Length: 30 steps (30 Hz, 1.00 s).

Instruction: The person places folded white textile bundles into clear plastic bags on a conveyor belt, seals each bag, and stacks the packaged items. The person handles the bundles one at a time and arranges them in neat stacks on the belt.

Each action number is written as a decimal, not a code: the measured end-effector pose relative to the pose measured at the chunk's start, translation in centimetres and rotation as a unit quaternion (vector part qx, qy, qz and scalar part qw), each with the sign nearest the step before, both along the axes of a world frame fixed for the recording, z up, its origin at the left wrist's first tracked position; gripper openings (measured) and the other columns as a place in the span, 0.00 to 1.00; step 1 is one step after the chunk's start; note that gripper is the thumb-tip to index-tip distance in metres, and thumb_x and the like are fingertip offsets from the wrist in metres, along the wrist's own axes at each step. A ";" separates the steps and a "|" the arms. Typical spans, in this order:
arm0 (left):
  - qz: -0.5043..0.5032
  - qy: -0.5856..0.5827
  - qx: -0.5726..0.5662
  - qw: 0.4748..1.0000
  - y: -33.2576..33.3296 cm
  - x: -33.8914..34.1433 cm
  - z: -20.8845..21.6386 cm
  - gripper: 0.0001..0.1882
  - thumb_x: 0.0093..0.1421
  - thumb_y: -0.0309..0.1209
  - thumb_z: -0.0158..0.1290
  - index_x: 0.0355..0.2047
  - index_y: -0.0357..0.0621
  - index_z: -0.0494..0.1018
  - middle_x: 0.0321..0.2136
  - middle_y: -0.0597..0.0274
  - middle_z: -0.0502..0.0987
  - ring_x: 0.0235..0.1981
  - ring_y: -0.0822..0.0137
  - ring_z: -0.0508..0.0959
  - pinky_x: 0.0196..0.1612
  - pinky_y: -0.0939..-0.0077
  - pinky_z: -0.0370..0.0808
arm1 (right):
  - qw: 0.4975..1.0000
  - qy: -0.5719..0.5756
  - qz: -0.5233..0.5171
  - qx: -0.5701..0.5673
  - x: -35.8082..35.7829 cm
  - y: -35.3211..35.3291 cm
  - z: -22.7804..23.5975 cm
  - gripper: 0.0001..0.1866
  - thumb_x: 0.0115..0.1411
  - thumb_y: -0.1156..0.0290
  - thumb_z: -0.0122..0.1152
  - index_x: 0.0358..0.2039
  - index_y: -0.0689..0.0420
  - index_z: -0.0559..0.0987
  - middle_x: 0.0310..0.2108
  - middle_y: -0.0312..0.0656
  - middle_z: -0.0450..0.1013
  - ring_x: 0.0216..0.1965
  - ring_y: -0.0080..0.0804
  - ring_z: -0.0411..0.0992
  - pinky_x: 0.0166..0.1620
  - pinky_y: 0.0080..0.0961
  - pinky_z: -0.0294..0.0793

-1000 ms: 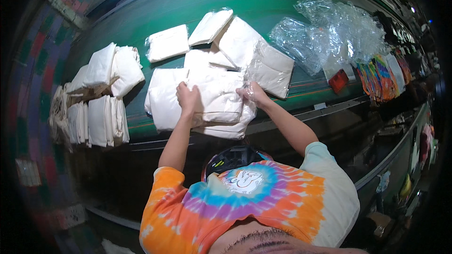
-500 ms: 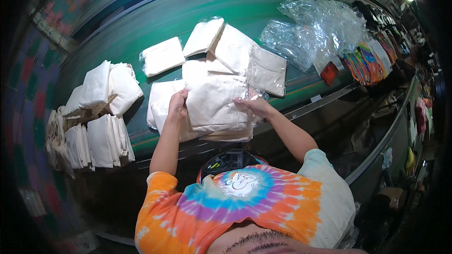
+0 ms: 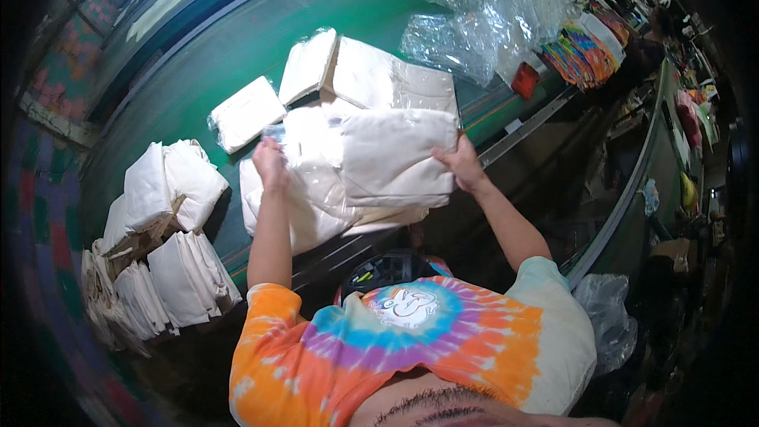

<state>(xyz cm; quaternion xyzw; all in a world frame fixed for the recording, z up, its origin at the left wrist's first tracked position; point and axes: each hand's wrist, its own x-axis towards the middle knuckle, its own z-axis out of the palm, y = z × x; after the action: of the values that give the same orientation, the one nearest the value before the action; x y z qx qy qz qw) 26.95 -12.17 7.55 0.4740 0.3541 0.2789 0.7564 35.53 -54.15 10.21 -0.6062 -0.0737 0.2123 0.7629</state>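
Shifted rightward since a moment earlier, away from the left hand (image 3: 270, 161): one folded white cloth (image 3: 399, 156). Cloth: clamped at right edge by the right hand (image 3: 462, 164), over white packets (image 3: 308, 67). Left-hand grip: blurred, cannot be told. Clear plastic (image 3: 506, 20): heaped beyond, at right.

You can read nothing: the white print (image 3: 407, 307) on your tie-dye T-shirt (image 3: 466, 336) and the small label (image 3: 514, 126) are illegible.
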 end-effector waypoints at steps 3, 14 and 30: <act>0.051 0.009 -0.001 0.999 3.3 -0.9 -0.5 0.16 0.75 0.32 0.42 0.27 0.47 0.70 0.20 0.70 0.69 0.16 0.79 0.63 0.17 0.83 0.59 | 0.996 -0.006 -0.085 0.033 -0.1 -3.7 -1.0 0.28 0.58 0.82 0.65 0.59 0.62 0.68 0.51 0.43 0.74 0.51 0.33 0.75 0.57 0.32 0.76; 0.033 0.030 -0.021 0.999 3.1 -0.3 -2.0 0.31 0.67 0.20 0.47 0.68 0.39 0.49 0.45 0.46 0.77 0.23 0.64 0.77 0.21 0.76 0.69 | 0.962 0.087 -0.249 0.068 -1.5 -10.2 -4.3 0.25 0.64 0.68 0.63 0.58 0.64 0.72 0.52 0.46 0.77 0.48 0.38 0.78 0.54 0.33 0.76; -0.098 -0.054 0.049 0.993 -3.2 -0.3 4.4 0.15 0.64 0.25 0.60 0.50 0.35 0.74 0.43 0.59 0.77 0.38 0.68 0.81 0.40 0.77 0.77 | 0.984 0.069 -0.155 0.046 4.5 -5.4 0.1 0.23 0.66 0.66 0.61 0.58 0.64 0.73 0.49 0.44 0.77 0.46 0.34 0.78 0.52 0.30 0.77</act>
<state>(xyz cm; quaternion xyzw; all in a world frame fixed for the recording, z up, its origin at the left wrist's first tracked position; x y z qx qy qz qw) 26.65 -15.39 11.98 0.5272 0.2503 0.2463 0.7738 40.07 -59.54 10.27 -0.5582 0.0641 0.1296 0.8170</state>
